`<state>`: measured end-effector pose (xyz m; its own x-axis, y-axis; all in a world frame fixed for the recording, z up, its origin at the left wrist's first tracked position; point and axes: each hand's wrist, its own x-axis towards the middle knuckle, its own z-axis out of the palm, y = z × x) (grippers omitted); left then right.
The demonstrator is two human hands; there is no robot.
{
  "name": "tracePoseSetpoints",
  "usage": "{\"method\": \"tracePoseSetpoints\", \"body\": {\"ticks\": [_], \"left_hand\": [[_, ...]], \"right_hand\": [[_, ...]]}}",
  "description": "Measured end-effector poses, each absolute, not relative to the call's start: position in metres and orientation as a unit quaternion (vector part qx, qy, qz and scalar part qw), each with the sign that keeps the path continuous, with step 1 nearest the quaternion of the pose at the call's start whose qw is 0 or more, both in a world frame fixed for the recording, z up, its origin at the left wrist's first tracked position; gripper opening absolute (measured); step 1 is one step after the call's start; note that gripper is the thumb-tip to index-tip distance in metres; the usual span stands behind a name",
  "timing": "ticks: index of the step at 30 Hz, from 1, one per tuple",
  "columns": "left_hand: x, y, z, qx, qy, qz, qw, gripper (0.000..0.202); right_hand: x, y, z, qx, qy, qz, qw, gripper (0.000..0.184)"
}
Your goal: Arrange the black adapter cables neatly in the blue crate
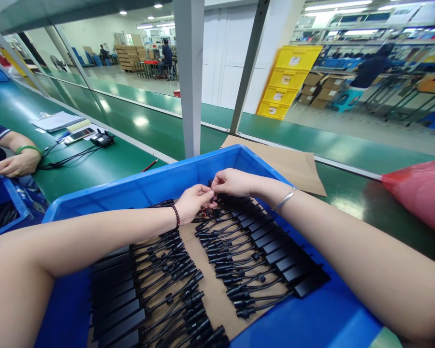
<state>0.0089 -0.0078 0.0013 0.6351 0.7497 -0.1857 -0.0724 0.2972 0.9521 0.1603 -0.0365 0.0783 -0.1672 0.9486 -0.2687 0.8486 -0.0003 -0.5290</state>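
A blue plastic crate [137, 188] sits in front of me on the green bench, lined with brown cardboard [217, 290]. Two rows of black adapters with short cables [246, 261] lie side by side on the cardboard. Both my hands reach to the far end of the right row. My left hand [193, 202] is closed in a pinch on a black cable end. My right hand [232, 182] is closed too, its fingertips gripping the same black cable from the other side. A dark bead bracelet is on my left wrist, a silver bangle on my right.
A co-worker's hand [18, 163] with a green wristband rests at the left beside another blue crate [7, 203]. Papers [58, 121], a calculator and a black adapter [102, 139] lie on the bench. Flat cardboard [297, 166] lies behind my crate, a red bag [420, 193] at right, yellow crates [288, 79] beyond.
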Motion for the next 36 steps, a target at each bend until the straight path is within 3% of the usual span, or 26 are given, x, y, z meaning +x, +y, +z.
{"method": "tracePoseSetpoints", "body": {"ticks": [11,21,28,31,36], "left_hand": [[0.008,-0.01,0.01,0.52,0.351,0.263,0.733,0.021],[0.007,-0.006,0.005,0.518,0.315,0.29,0.741,0.027],[0.008,-0.004,0.005,0.581,0.319,0.252,0.705,0.02],[0.006,0.004,0.015,0.666,0.309,0.214,0.645,0.017],[-0.003,0.013,0.042,0.852,0.209,0.235,0.418,0.018]], "right_hand": [[0.15,-0.038,0.086,-0.679,-0.69,0.251,-0.017,0.02],[0.158,-0.039,0.085,-0.709,-0.657,0.255,-0.002,0.017],[0.167,-0.039,0.089,-0.715,-0.647,0.264,-0.005,0.011],[0.168,-0.041,0.091,-0.699,-0.65,0.297,-0.018,0.006],[0.172,-0.044,0.096,-0.684,-0.651,0.328,-0.028,0.005]]}}
